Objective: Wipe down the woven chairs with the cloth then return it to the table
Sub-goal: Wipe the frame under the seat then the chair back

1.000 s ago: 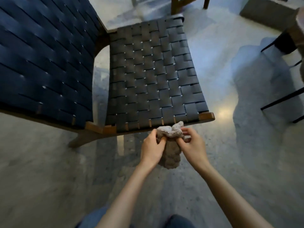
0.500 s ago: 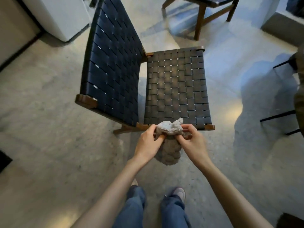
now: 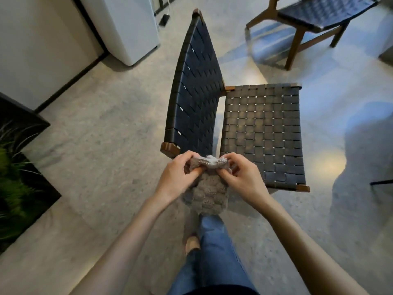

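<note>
Left hand [image 3: 175,177] and right hand [image 3: 243,177] are both pinching the bunched top edge of the grey cloth [image 3: 209,192], which hangs in mid-air just in front of the near edge of the woven chair [image 3: 263,133]. Its backrest [image 3: 195,92] stands left of the seat, with plenty of bare floor [image 3: 102,133] further left before you hit the planter [image 3: 19,177] and the white cabinet [image 3: 127,28]. Second woven chair [image 3: 319,15] sits far right, well apart, open floor between them.
</note>
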Available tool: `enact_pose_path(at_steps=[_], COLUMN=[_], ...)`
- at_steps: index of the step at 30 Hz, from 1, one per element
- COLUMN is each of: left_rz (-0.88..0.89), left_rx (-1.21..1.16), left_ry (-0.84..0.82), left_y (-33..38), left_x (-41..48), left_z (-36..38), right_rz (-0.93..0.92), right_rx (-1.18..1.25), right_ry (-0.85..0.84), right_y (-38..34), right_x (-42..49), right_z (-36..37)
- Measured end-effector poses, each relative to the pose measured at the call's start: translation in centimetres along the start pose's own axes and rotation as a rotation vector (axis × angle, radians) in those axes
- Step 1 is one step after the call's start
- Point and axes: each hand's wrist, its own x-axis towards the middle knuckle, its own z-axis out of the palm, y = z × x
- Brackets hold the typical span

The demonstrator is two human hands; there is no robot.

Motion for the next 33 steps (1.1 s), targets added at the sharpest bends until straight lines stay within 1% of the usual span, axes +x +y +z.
enact_pose_path(at_steps=[4, 8, 10, 12, 15, 18, 20, 22, 25, 27, 28, 29, 31, 33], left_rz=[-0.012, 0.055, 0.101, 0.086, -0.048, -0.144, -0.194, -0.228, -0.294, -0.37, -0.399, -0.414, -0.418, -0.389], left_rx=[0.214, 0.417, 0.487, 0.486, 0.386, 0.195, 0.044, -0.094, -0.276, -0.387, -0.444, -0.488, -0.524, -0.462], left_ry=[0.036, 0.049, 0.018, -0.045, -0.094, -0.063, -0.082, -0.122, -0.233, -0.359, -0.414, -0.456, -0.521, -0.534], left_y=[-0.6, -0.2, 0.6, 1.3, 2.2, 2.8, 2.9, 3.1, 3.4, 3.5, 3.5, 3.3, 2.8, 2.1], left_x=[3.2, 7.3, 9.8, 12.3, 15.8, 18.6, 20.2, 21.2, 22.3, 22.7, 22.9, 23.0, 23.1, 22.9], left_z=[-1.4, -2.8, -3.6, -4.0, -4.0, -3.5, -3.0, -2.6, -1.9, -1.3, -1.1, -1.1, -1.3, -2.1], right_rz=[-0.057, -0.144, -0.097, -0.013, 0.075, 0.173, 0.211, 0.301, 0.429, 0.471, 0.474, 0.462, 0.428, 0.43], right_rx=[-0.252, -0.338, -0.327, -0.303, -0.248, -0.03, 0.058, 0.166, 0.386, 0.571, 0.631, 0.648, 0.574, 0.553], right_ry=[-0.022, -0.065, -0.086, -0.066, -0.005, 0.044, 0.025, -0.014, -0.082, -0.136, -0.134, -0.109, -0.006, 0.108], right_y=[0.3, 0.8, 1.0, 1.2, 1.5, 2.0, 2.4, 2.7, 2.6, 2.1, 2.0, 1.9, 1.9, 1.7], right_x=[4.1, 8.9, 11.2, 13.2, 15.9, 17.9, 18.8, 19.4, 19.9, 20.0, 19.9, 19.7, 19.3, 18.7], right_z=[-0.8, -2.5, -3.5, -4.2, -4.9, -5.4, -5.2, -4.8, -4.2, -3.4, -2.8, -2.2, -0.9, 0.1])
